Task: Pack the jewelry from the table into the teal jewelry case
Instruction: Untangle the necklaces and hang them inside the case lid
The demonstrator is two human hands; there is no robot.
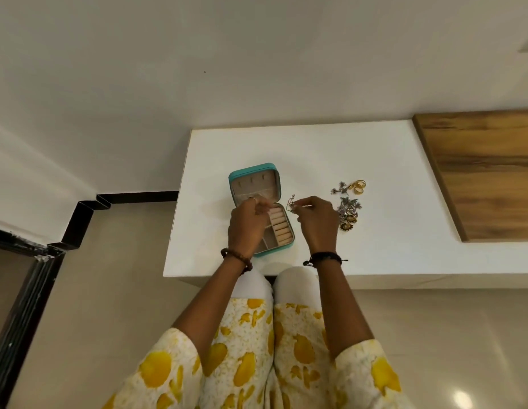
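Around the teal jewelry case [258,184] everything else is placed: it lies open on the white bench [301,149] just in front of your knees, lid standing at the far side, tray with its pale ring rolls nearest you. Beyond the case to your right, well apart from it, sits the loose pile of jewelry [349,209], with the gold rings [358,186] at its far end; a wood panel [478,172] lies further right still.

Your left hand [247,224] hovers over the case, covering much of the tray, its grip pressed together at the fingertips near the lid pocket; whether it pinches something I cannot tell. Your right hand [317,221] is just right of the case, its grip pinching a thin chain piece [292,203] that dangles by the case's right edge.

Judging from this, most of the packing is left to do. The chain could snag on the case's edge or zip as you carry it across, or knot up if it goes in bunched. With your left hand hiding the compartments, you may drop it into the ring rolls instead of the lid pocket.
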